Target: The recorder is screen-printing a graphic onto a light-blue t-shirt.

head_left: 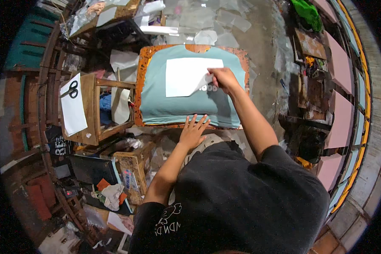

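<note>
A pale teal T-shirt (156,106) lies spread on a stained orange board (143,57). On its upper middle is a white sheet (184,72), its lower right corner peeled up, showing white printed shapes (207,88) on the fabric. My right hand (223,80) is closed on that lifted corner. My left hand (193,131), fingers spread, rests at the shirt's bunched lower edge, holding nothing. To the left, black scissors (71,89) lie on white paper (74,114) on a wooden stand (91,97).
Further left is a rusty metal frame. A table (116,17) with papers stands at the upper left. Pink panels (338,118) and clutter line the right side, with a green bag (302,15) above. Paper scraps cover the floor beyond the board. Boxes (129,171) and rags sit at the lower left.
</note>
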`<action>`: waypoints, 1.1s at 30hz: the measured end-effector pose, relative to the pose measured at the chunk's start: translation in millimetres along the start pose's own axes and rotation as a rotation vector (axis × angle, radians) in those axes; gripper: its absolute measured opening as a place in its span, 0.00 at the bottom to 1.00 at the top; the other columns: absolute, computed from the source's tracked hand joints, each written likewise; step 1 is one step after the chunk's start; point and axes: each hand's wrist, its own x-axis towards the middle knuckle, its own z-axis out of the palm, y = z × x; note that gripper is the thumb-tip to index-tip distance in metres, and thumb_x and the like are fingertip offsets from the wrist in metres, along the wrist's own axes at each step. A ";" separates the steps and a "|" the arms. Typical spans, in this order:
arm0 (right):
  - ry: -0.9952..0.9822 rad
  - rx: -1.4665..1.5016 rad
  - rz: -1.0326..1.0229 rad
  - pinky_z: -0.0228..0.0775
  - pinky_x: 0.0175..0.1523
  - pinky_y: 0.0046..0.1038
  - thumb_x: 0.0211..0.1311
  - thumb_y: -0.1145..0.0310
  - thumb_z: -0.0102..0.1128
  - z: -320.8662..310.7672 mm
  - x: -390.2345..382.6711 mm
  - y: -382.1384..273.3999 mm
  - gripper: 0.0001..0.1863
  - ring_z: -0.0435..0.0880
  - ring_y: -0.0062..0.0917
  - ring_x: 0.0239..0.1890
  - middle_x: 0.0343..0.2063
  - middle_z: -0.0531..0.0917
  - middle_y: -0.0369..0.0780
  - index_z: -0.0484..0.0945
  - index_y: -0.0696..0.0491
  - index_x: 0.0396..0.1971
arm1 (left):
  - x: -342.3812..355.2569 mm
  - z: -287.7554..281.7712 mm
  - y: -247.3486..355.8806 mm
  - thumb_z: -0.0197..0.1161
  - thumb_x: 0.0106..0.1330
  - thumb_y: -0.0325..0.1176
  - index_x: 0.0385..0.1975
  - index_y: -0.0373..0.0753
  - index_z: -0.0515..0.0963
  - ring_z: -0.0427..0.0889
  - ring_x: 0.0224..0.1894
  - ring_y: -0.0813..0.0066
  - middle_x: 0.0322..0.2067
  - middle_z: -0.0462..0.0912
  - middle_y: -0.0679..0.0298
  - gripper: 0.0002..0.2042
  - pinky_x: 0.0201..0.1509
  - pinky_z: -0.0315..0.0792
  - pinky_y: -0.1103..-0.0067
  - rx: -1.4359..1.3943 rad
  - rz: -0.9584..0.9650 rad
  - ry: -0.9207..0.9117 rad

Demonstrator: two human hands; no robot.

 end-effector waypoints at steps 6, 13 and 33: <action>-0.051 0.177 0.112 0.61 0.21 0.18 0.64 0.66 0.58 44.9 94.8 -58.3 0.10 0.70 0.15 0.17 0.18 0.77 0.32 0.79 0.56 0.26 | 4.2 -5.3 -1.5 0.64 0.61 0.46 0.71 0.56 0.53 0.45 0.74 0.55 0.73 0.45 0.71 0.38 0.75 0.39 0.52 -0.075 -0.005 0.043; -0.183 0.296 0.093 0.69 0.21 0.17 0.65 0.73 0.55 107.0 218.3 -95.1 0.05 0.76 0.16 0.18 0.22 0.82 0.36 0.78 0.58 0.32 | 3.3 -6.4 -1.5 0.58 0.65 0.36 0.71 0.57 0.55 0.45 0.74 0.55 0.73 0.47 0.72 0.33 0.75 0.39 0.54 -0.094 -0.051 -0.044; -0.246 0.221 -0.097 0.64 0.19 0.20 0.70 0.62 0.54 97.5 -58.8 -10.2 0.19 0.74 0.17 0.14 0.15 0.78 0.36 0.75 0.58 0.22 | 49.2 -177.1 -89.3 0.59 0.62 0.62 0.67 0.35 0.53 0.72 0.60 0.56 0.61 0.67 0.49 0.43 0.61 0.70 0.64 -2.213 -0.236 0.788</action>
